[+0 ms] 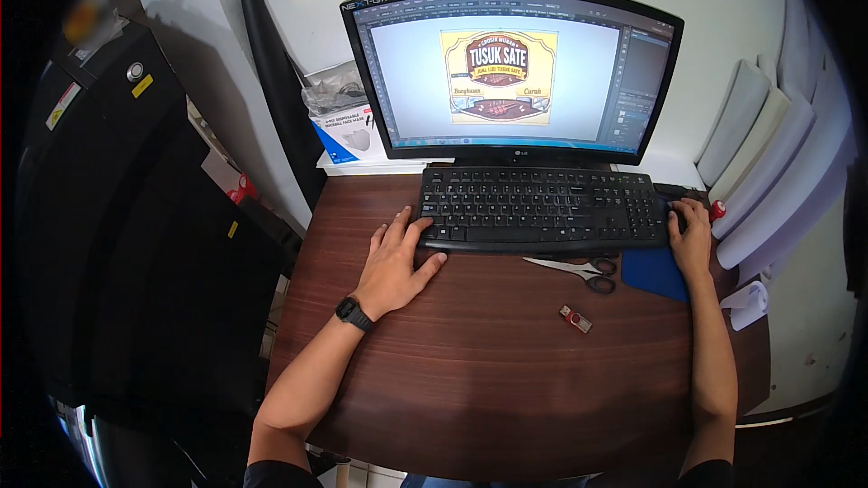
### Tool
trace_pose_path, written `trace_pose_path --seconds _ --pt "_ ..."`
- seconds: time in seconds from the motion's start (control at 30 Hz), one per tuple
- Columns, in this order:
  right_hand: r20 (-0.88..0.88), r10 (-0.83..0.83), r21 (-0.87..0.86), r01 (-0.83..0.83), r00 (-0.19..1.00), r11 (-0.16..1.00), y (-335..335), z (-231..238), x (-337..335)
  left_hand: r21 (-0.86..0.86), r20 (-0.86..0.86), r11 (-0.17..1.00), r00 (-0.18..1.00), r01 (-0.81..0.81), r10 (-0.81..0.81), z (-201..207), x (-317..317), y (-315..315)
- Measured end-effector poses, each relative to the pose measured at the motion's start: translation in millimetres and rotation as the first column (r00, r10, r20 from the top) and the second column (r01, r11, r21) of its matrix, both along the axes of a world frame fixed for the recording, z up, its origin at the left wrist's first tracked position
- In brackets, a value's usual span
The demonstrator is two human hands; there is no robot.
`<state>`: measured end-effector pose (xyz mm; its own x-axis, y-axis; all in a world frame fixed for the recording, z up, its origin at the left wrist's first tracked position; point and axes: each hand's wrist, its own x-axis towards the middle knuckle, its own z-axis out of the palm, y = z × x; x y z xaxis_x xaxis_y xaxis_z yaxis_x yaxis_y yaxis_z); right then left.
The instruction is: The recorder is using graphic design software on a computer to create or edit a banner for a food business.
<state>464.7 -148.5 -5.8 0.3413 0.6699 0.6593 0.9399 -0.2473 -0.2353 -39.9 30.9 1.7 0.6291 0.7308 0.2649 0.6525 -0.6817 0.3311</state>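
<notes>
A black keyboard [542, 208] lies at the far side of a brown wooden desk. My left hand [393, 262], with a black watch [353, 312] on the wrist, rests open at its lower left corner. The index fingertip touches the corner keys; the thumb lies on the desktop. Right of the keyboard, my right hand [691, 235] curves over a dark computer mouse, almost wholly hidden under the fingers, on a blue mouse pad [653, 273]. Behind the keyboard stands a black monitor [515, 72], its screen showing a yellow and brown label design in an editing program.
Scissors [597, 273] lie below the keyboard, and a red USB stick [575, 319] is nearer me. A face mask box [348, 137] sits left of the monitor. Paper rolls [768, 163] lean at the right wall. A large black machine [136, 217] fills the left side.
</notes>
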Motion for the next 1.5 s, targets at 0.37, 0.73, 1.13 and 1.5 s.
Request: trace_pose_path --seconds 0.37,0.73,1.13,1.5 --pt "0.016 0.019 0.032 -0.020 1.000 0.999 0.8 -2.7 2.4 0.006 0.004 1.000 1.000 0.005 -0.005 1.2 0.4 -0.2" --pt "0.006 0.000 0.009 0.000 1.000 1.000 -1.1 1.2 -2.7 -0.004 0.006 1.000 1.000 -0.004 0.004 1.8 1.2 -1.6" --pt "-0.028 0.020 -0.008 -0.020 0.999 1.000 -0.5 -0.7 -0.6 -0.001 0.011 1.000 1.000 -0.003 0.003 1.0 1.5 -0.8" --pt "-0.049 0.002 -0.029 -0.004 0.999 1.000 -0.8 1.2 -2.7 0.012 0.012 1.000 1.000 0.004 -0.004 -0.1 0.6 -0.2"
